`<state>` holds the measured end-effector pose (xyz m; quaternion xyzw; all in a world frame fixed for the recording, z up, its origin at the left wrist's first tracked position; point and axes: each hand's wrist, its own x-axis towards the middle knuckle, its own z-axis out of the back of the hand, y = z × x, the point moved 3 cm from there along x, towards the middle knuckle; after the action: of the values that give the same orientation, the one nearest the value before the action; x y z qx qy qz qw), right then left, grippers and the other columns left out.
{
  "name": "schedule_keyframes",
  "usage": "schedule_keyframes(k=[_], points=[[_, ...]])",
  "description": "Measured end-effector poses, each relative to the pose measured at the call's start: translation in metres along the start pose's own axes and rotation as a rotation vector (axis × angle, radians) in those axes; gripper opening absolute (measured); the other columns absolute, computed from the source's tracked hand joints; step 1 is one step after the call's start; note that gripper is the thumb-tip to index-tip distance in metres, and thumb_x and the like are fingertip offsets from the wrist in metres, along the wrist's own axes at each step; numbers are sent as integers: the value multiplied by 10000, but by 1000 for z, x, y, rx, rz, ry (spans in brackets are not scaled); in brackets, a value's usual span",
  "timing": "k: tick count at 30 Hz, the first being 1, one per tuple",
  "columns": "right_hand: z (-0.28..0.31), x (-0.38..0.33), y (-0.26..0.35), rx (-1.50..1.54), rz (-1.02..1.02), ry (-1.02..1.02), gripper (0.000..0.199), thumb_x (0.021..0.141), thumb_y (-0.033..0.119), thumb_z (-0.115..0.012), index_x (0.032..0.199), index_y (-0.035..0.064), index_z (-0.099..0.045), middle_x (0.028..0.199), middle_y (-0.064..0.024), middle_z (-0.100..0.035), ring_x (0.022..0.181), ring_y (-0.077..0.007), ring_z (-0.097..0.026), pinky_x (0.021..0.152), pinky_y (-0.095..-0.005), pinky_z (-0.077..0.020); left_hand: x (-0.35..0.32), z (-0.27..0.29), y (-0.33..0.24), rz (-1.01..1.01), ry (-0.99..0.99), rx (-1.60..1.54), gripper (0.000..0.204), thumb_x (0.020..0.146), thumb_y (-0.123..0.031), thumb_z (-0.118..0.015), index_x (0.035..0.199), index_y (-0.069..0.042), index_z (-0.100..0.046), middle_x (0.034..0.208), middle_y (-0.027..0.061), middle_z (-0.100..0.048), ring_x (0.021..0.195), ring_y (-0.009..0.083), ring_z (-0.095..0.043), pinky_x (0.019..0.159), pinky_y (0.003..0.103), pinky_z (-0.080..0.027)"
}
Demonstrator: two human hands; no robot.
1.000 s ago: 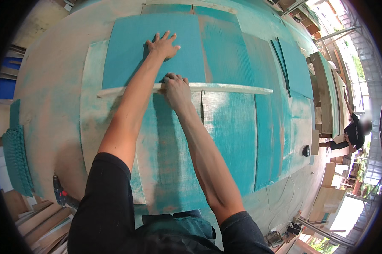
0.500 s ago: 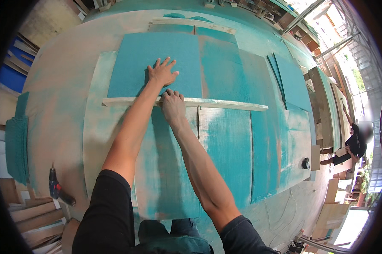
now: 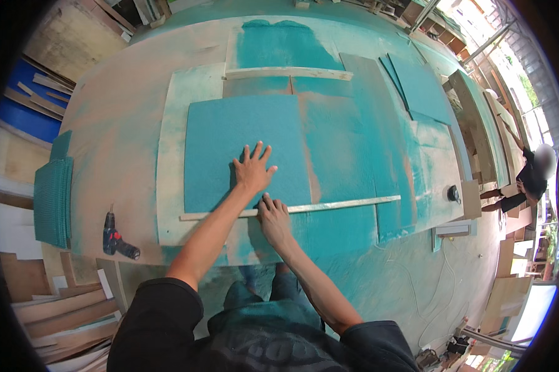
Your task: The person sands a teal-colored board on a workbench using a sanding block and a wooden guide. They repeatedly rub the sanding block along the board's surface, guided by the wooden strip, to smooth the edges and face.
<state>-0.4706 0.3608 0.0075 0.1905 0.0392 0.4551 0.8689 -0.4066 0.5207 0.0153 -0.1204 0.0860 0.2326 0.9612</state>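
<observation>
A flat teal sheet lies on the paint-stained worktable. My left hand rests palm down on its near right part, fingers spread, holding nothing. Just nearer to me and to the right, my right hand is closed over a long pale wooden strip; its thumb and the underside of the grip are hidden. This strip runs crosswise along the sheet's near edge, passing by my left forearm. A second wooden strip lies roughly parallel, beyond the sheet's far edge.
A cordless drill lies near the table's left front edge, by a teal stack of sheets. More teal sheets lie at right, with a small black round object. Cables trail on the floor. Another person stands far right.
The teal sheet and both strips have shifted toward me, nearer the table's front edge, with my hands still on them. More of a teal paint patch shows beyond the far strip. The view has tilted.
</observation>
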Motion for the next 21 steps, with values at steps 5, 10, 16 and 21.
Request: schedule_keyframes(k=[5, 10, 16, 21], points=[[16, -112, 34, -5, -27, 82, 457, 921, 140, -667, 1345, -26, -618, 1495, -155, -567, 1165, -295, -588, 1015, -421, -474, -113, -23, -23, -49, 49, -2, 751, 1040, -527, -580, 1674, -219, -321, 1758, 90, -226, 1566, 447, -271, 1069, 771, -365], [24, -185, 59, 7, -67, 152, 529, 907, 153, -713, 1395, -12, -592, 1504, -140, -557, 1190, -290, -578, 1027, -417, -471, -187, -40, -38, -53, 60, 5, 755, 1043, -534, -572, 1681, -232, -303, 1760, 71, -229, 1565, 440, -276, 1044, 751, -391], [29, -219, 72, 36, -93, 147, 514, 920, 128, -681, 1404, -21, -592, 1523, -138, -547, 1200, -288, -575, 1059, -424, -465, -218, -49, -44, -63, 55, 4, 758, 1042, -540, -574, 1677, -234, -298, 1752, 64, -241, 1561, 427, -277, 1042, 744, -400], [29, -224, 73, 38, -97, 161, 538, 915, 152, -710, 1411, -17, -587, 1525, -144, -549, 1214, -303, -574, 1064, -429, -464, -225, -50, -44, -58, 60, -41, 747, 1038, -525, -590, 1671, -231, -325, 1752, 70, -242, 1567, 433, -265, 1061, 766, -372]])
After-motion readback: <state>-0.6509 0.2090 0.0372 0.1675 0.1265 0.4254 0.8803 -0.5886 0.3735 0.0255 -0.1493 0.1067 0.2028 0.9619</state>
